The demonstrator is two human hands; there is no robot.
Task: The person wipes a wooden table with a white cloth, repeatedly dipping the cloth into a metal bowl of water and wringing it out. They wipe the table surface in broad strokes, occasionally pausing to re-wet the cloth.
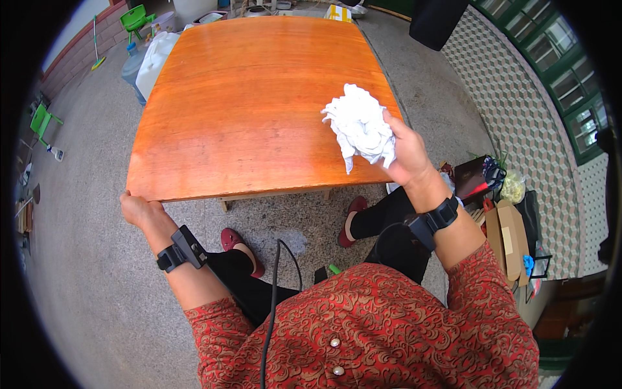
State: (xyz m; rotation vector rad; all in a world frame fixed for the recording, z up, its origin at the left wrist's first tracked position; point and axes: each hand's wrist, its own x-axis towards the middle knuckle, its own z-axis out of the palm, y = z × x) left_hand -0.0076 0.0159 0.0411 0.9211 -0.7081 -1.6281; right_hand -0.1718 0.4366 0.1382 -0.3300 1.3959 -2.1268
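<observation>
A varnished wooden table top (252, 107) spans the upper middle of the head view. My left hand (140, 210) grips its near left corner, the fingertips partly hidden by the edge. A crumpled white cloth (362, 127) is bunched in my right hand (408, 150), above the right side of the table top. The thumb lies at the cloth's right edge, and the cloth hides most of the fingers. Both wrists wear black strapped devices.
White jug (154, 63) and blue water bottle (132, 68) stand beyond the table's left edge. Green chairs (135, 20) are farther left. A cardboard box (508, 243) and bags lie at right by the tiled wall. A black cable (274, 291) crosses my lap.
</observation>
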